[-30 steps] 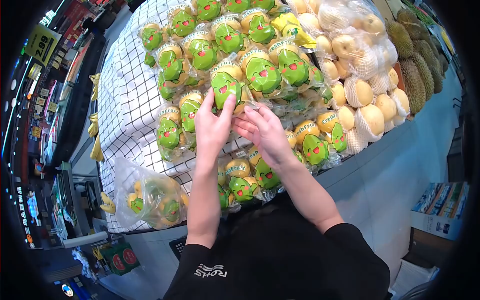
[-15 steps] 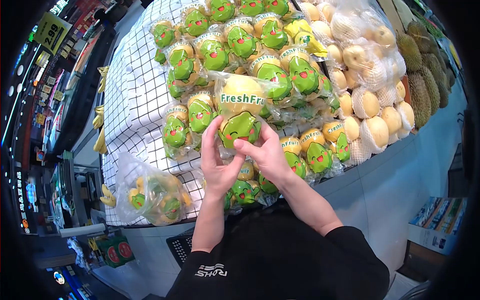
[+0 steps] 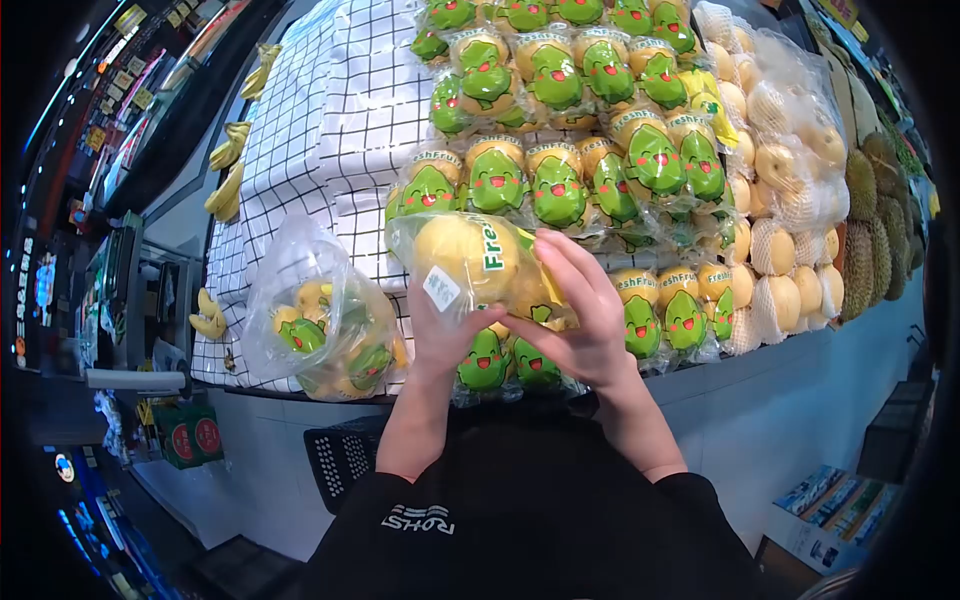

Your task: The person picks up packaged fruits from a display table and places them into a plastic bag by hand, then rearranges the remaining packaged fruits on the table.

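Note:
A clear FreshFruit bag of round yellow fruit point(image 3: 462, 258) is held up between my two hands, lying tilted with a white sticker facing me. My left hand point(image 3: 440, 338) grips its lower left side, with most fingers hidden behind the bag. My right hand point(image 3: 588, 318) is closed around its right end, thumb underneath. Beneath and behind my hands, matching packs with green cartoon faces point(image 3: 556, 190) lie in rows. To the left, a large clear plastic bag point(image 3: 300, 258) with several such packs inside rests on the checked cloth.
White checked cloth point(image 3: 285, 140) covers the stepped stand. Net-wrapped yellow fruit point(image 3: 785, 295) is stacked at the right, with durians point(image 3: 890, 240) beyond. Bananas point(image 3: 225, 190) hang along the left edge. A black crate point(image 3: 340, 460) stands on the floor below the stand's front edge.
The held pack has turned from upright, with its printed front showing, to sideways with the sticker showing. My right hand has shifted to its right end. The camera view has moved too.

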The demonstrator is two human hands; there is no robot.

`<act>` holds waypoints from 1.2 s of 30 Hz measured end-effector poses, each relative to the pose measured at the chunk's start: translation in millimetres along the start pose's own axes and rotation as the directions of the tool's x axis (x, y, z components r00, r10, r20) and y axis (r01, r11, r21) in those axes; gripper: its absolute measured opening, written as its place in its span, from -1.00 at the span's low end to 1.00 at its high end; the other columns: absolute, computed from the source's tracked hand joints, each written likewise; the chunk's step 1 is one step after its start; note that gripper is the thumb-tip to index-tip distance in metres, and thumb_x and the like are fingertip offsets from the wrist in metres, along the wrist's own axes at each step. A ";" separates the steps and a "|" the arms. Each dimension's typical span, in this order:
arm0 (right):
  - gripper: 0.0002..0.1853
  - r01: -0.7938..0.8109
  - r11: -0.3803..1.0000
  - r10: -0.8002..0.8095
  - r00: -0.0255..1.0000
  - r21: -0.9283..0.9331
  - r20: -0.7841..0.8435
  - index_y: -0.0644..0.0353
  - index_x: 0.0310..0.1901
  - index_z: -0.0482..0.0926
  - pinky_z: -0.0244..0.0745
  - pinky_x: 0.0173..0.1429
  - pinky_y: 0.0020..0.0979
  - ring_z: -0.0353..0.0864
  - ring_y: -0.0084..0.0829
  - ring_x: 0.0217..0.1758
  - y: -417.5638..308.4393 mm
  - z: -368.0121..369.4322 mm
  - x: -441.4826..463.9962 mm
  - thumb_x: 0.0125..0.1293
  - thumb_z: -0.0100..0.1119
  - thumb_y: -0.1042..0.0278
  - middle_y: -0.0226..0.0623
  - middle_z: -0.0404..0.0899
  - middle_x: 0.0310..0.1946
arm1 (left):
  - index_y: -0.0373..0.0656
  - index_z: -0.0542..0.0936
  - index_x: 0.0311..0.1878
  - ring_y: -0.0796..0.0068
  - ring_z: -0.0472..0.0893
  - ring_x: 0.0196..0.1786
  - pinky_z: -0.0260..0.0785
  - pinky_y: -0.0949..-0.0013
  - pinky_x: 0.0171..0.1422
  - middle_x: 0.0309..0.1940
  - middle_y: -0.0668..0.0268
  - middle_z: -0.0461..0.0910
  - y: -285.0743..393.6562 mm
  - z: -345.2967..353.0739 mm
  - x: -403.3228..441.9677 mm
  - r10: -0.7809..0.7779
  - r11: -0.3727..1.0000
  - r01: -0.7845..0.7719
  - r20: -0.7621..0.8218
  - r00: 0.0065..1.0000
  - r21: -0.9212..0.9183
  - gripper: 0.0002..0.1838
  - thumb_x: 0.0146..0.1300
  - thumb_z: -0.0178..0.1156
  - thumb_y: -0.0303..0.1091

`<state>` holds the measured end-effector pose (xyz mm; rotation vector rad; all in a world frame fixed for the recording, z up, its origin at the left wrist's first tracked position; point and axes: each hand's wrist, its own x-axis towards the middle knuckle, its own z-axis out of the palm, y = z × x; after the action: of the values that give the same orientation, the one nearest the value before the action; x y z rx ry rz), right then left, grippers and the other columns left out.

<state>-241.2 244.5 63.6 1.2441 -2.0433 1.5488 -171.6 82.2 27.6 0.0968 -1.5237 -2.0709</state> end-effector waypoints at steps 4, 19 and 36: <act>-0.09 -0.070 0.961 0.056 0.997 0.267 0.060 0.35 0.32 0.37 0.44 0.32 -0.20 0.49 -0.12 0.30 -9.0 15.5 -10.1 -0.10 0.63 0.33 0.01 0.41 0.30 | -0.30 0.40 0.21 0.44 0.62 0.07 0.51 0.33 0.18 0.04 0.22 0.59 26.4 4.3 -8.4 -0.073 0.988 0.062 -0.078 0.994 -0.143 -0.21 -0.07 0.62 -0.36; -0.36 -0.415 0.564 0.474 0.871 0.714 0.132 0.53 0.29 0.30 0.56 0.25 -0.21 0.64 -0.23 0.11 -48.0 93.8 37.1 0.24 0.28 0.40 -0.01 0.57 0.07 | -0.30 0.64 -0.12 0.25 0.68 -0.28 0.53 0.36 -0.25 -0.25 0.19 0.67 144.1 -100.7 -45.1 0.363 0.534 -0.403 0.228 0.903 0.743 -0.57 0.06 0.50 -0.18; -0.46 -0.529 0.846 0.478 0.687 -0.074 0.547 0.35 0.04 0.64 0.51 -0.35 -0.51 0.59 -0.61 -0.49 -98.0 183.6 109.3 0.20 0.38 0.03 -0.29 0.71 -0.39 | -0.20 0.68 -0.04 0.05 0.52 0.23 0.26 0.01 0.36 0.11 0.10 0.60 143.9 -256.6 -34.5 0.316 0.199 -0.252 0.182 0.931 0.947 -0.72 0.15 0.29 -0.55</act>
<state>-182.2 26.7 129.7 1.3451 -2.9276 1.6442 10.0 -149.9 57.7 0.2944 -2.3473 -0.5201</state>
